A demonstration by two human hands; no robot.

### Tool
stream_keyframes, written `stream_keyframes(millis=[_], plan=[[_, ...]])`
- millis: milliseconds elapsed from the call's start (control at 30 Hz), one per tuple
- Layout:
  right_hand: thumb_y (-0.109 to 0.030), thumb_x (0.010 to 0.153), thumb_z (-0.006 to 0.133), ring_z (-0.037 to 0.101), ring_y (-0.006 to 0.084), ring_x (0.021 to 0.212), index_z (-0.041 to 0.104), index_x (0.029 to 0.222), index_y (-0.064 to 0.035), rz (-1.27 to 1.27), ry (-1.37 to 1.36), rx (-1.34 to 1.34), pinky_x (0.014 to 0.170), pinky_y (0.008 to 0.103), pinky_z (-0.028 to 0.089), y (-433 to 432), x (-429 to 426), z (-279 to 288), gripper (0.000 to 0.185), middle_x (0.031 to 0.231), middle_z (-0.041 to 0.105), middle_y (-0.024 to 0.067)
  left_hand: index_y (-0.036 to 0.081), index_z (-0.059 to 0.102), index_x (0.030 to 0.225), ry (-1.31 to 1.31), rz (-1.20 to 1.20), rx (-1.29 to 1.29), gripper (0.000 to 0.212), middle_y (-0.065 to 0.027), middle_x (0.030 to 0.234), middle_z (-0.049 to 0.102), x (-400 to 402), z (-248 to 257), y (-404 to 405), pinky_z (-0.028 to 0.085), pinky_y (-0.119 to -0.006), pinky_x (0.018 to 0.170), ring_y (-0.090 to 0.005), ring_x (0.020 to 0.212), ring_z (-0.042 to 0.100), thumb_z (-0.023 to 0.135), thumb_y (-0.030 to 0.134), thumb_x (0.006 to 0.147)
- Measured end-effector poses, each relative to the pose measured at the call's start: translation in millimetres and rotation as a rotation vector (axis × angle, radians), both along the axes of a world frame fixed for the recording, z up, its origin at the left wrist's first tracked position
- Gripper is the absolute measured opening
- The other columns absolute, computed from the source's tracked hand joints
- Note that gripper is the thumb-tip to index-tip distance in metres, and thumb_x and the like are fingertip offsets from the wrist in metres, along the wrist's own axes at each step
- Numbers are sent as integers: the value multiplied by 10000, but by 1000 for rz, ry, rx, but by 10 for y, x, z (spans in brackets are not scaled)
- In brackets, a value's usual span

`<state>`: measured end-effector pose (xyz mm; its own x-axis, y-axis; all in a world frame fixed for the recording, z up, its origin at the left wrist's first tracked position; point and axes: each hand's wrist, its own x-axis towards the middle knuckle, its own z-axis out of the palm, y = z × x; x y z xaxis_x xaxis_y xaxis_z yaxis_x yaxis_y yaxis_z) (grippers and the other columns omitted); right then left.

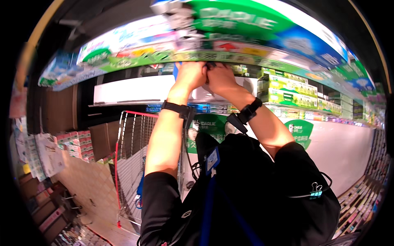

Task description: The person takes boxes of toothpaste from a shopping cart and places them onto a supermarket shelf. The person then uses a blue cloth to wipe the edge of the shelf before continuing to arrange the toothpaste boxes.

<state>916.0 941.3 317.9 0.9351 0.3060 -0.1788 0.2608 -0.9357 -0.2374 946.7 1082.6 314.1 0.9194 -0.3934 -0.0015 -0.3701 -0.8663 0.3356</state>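
Both my hands reach side by side to the front of a store shelf, just under the green printed shelf edge (138,60). My left hand (191,73) has its fingertips hidden at that edge, with a bit of a blue thing (176,71) beside it. Close against it is my right hand (222,78), its fingers bent and partly out of sight. Whether either hand grips something cannot be told. A white panel (132,90) lies behind and below the hands. Green and white toothpaste boxes (292,86) are stacked right of my right hand. Black straps with devices circle both wrists.
Large Darlie cartons (240,18) stand on the shelf above, blurred. A red-and-silver wire shopping cart (117,166) is at the left on the tiled floor (89,181). More small boxes (77,144) are stacked farther left. Shelves of goods (360,203) line the lower right.
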Motion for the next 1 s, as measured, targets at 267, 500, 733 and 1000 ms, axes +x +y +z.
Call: stream_keyframes(millis=[267, 500, 733, 1000], plan=[[-199, 865, 543, 469, 216, 1344, 659, 1249, -152, -105, 57, 91, 1101, 624, 291, -387, -21, -172, 404, 1399, 565, 71, 133, 614, 1276, 129, -62, 43, 443, -209, 1207, 641, 227, 27, -536, 474, -445, 967, -404, 1112, 603, 627, 252, 849], [-219, 959, 457, 314, 219, 1466, 565, 1394, -125, -230, 189, 83, 1114, 578, 298, -349, 72, -234, 457, 1547, 431, 39, 135, 709, 1178, 127, 25, -132, 394, -197, 1180, 670, 127, 63, -687, 521, -358, 884, -316, 1044, 657, 747, 196, 791], [-179, 831, 643, 638, 313, 1171, 721, 1119, -43, 69, 259, 93, 997, 402, 501, -659, -647, 641, 328, 1194, 694, 164, 97, 754, 1037, -166, -126, -218, 301, -200, 1299, 623, -801, 42, -625, 408, -465, 1095, -395, 1230, 565, 666, 63, 751], [-176, 602, 871, 597, 311, 969, 585, 1127, -30, 434, -534, 659, 802, 410, 517, -455, -1148, 1102, 615, 1029, 576, 110, 43, 730, 1047, -120, 264, -729, 365, -220, 1297, 618, -1599, 1086, -9, 511, -387, 929, -338, 1130, 646, 554, -48, 741]])
